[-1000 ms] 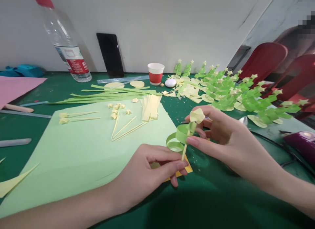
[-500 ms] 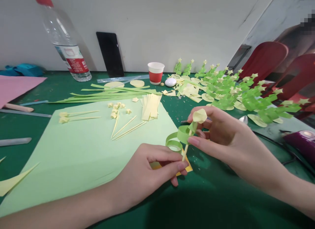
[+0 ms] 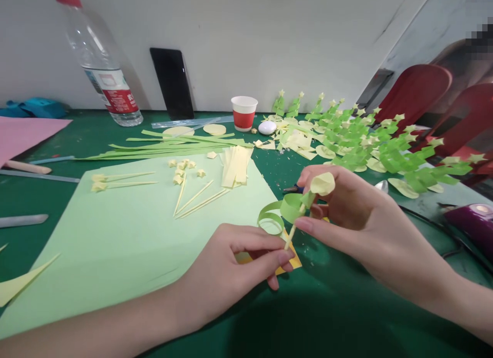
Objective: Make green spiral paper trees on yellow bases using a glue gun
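Observation:
My left hand (image 3: 246,260) pinches the lower end of a thin pale stick (image 3: 291,238), which leans up to the right. A pale yellow paper star (image 3: 322,184) sits on its upper end, seen partly side-on. Just below the star, a green paper strip (image 3: 291,207) is wound at the stick and its loose part curls off to the left. My right hand (image 3: 346,209) closes thumb and fingers on the strip and stick; some of its fingers are hidden behind. An orange-yellow piece (image 3: 296,263) lies under my left hand.
Light green paper (image 3: 127,234) holds toothpicks (image 3: 194,199), small stars (image 3: 181,171) and yellow strips (image 3: 234,167). Behind lie long green strips (image 3: 181,146), a cup (image 3: 244,114), a phone (image 3: 172,84) and a bottle (image 3: 110,86). Several star-topped green paper pieces (image 3: 385,147) stand right, near a purple tool (image 3: 472,220).
The star end of the stick has tipped to the right, with my right hand shifting slightly that way. The green curl has turned a little. My left hand stays in place.

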A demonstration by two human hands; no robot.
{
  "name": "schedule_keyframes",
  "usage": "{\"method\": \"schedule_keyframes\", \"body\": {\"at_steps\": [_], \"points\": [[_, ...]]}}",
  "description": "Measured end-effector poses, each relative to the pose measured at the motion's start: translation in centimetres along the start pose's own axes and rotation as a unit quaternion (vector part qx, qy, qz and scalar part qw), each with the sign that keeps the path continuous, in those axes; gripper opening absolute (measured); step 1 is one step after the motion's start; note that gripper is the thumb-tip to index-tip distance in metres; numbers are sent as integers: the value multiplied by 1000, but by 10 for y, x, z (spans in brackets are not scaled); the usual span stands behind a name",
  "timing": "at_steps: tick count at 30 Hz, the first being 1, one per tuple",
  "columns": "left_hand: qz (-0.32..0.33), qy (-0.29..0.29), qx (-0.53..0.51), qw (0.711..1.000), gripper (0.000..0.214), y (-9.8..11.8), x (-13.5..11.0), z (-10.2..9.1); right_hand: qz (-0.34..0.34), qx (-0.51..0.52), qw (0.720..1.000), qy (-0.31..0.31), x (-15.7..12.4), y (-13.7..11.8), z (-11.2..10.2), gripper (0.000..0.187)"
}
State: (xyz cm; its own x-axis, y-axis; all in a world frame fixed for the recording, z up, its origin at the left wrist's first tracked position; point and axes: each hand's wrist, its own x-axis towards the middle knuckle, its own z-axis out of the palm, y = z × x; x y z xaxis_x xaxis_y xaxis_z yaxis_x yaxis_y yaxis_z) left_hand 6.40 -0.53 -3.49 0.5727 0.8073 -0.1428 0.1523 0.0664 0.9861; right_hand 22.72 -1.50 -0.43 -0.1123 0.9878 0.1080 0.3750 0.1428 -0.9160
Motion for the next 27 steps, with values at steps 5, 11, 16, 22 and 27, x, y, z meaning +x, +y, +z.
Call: {"method": "schedule_keyframes", "body": {"at_steps": [5,11,16,22,27], "points": [[3,-1,3,1000,18,0,0,1,0,38,999,-21,-1,-1,-1,18],[0,-6,-2,1000,17,0,-1,0,2,47,999,-14,-2,2,-1,17],[-5,-2,1,1000,19,0,0,0,-9,37,999,-5,-2,1,-2,16],[-3,0,0,1000,18,1,0,0,-4,37,999,-10,-2,2,-3,16],[-21,2,-47,999,15,1,2,0,12,36,999,-9,0,3,-5,19]]}}
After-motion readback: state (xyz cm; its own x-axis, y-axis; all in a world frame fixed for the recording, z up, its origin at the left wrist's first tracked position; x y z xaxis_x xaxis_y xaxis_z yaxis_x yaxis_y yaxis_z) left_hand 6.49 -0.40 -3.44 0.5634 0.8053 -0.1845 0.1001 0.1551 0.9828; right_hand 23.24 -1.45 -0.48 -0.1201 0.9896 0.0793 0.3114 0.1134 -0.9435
